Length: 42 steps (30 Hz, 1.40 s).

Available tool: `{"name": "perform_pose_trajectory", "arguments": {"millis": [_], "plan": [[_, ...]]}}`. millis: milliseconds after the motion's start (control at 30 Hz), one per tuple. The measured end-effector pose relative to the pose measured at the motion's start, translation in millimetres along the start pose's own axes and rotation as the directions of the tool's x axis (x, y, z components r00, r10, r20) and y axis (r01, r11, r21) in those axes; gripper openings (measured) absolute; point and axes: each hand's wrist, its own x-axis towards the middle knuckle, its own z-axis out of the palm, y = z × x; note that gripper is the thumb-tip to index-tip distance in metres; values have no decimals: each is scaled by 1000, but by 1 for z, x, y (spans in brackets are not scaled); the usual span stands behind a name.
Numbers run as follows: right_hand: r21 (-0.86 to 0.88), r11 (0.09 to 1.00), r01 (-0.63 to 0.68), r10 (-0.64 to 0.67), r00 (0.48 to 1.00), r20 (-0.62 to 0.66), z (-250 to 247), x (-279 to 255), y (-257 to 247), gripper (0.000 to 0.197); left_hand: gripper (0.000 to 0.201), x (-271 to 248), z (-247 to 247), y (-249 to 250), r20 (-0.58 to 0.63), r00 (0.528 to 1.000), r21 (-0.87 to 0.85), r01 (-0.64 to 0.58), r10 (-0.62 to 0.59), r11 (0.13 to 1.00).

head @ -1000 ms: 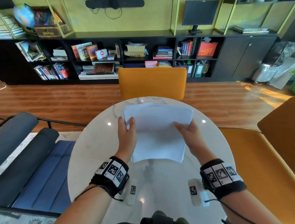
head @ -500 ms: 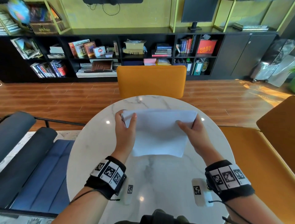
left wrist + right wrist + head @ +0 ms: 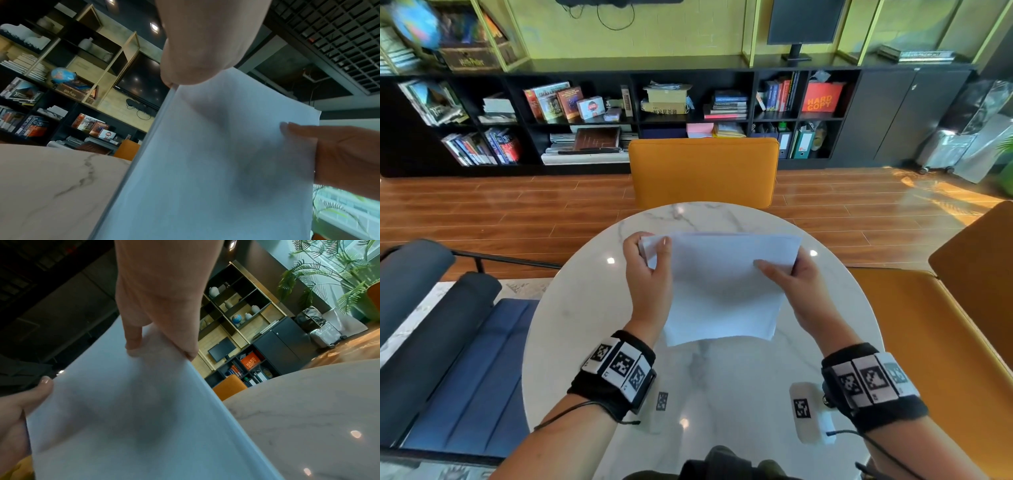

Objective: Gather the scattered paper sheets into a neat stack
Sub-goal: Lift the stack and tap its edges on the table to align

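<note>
Paper sheets (image 3: 722, 287), gathered into one white sheaf, are held tilted above the middle of a round marble table (image 3: 571, 329), the top edge raised toward the far rim and the lower edge hanging just over the surface near the table's centre. Whether that lower edge touches the marble cannot be told from the head view.

The left hand (image 3: 649, 284) is closed on the sheaf's upper left corner: the thumb is laid across the front face and the fingers are curled behind, so only their tips are seen past the corner. In the left wrist view the sheets' left edge (image 3: 144, 146) is seen as a thin layered band running down toward the table (image 3: 51, 186), and the heel of the left hand (image 3: 205, 40) fills the top of the picture.

The right hand (image 3: 796, 291) is closed on the upper right edge, with the thumb stretched flat over the front and the remaining fingers hidden behind the paper. In the right wrist view the right hand (image 3: 160, 296) is seen pinching the sheaf (image 3: 133, 418), and the left thumb tip is visible at the far edge.

A soft grey shadow is carried on the sheaf's face in both wrist views. The individual sheets cannot be counted, and the back of the sheaf is hidden throughout. Both forearms are cut off by the lower frame edge. An orange chair (image 3: 703, 171) is set at the table's far edge.
</note>
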Motion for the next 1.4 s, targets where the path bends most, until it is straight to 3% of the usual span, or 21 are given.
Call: {"name": "perform_pose_trajectory", "arguments": {"millis": [100,233,433,567,633,700,800,900,967,1033,1133,1200,1300,1400], "plan": [[-21,994,-105,105,994,22,-3,-6,18,36,28,-16,-2,-17,73,991,26,115,-117,993],[-60,976,-210,208,977,-38,0,-11,41,36,15,-35,-2,-37,181,961,18,209,-209,978],[-10,983,-185,184,981,-61,-1,-9,36,30,4,-37,-8,-45,129,985,72,106,-115,992],[-6,981,-196,195,980,-42,-3,-10,40,30,19,-40,-7,-53,176,963,83,192,-204,978],[-24,983,-182,181,983,-41,-3,-7,40,32,16,-37,-5,-53,174,965,114,179,-197,977],[-133,981,-144,132,987,-96,-3,-3,37,41,10,-31,-4,-46,140,979,166,125,-149,978],[-436,897,-71,-35,972,-231,-7,7,21,73,18,-12,-4,-32,175,985,287,-47,-4,957],[-575,816,50,-157,978,-138,-4,14,-6,85,19,7,-2,-14,324,934,347,-264,150,900],[-568,810,150,-165,986,24,6,17,-21,75,16,13,2,-1,427,872,361,-405,237,840],[-483,864,142,-70,984,164,18,17,-28,45,17,15,6,7,521,804,369,-513,285,775],[-352,934,68,-6,985,174,26,20,-22,6,16,19,7,10,561,770,329,-545,305,771],[-264,964,37,0,990,139,25,21,-13,3,14,25,-1,3,524,795,301,-509,306,807],[-158,987,-38,51,995,81,14,20,-1,9,40,35,-24,-19,370,898,405,-386,237,829],[-65,992,-110,113,993,36,-2,21,8,15,74,45,-49,-47,151,988,545,-76,-8,835]]}}
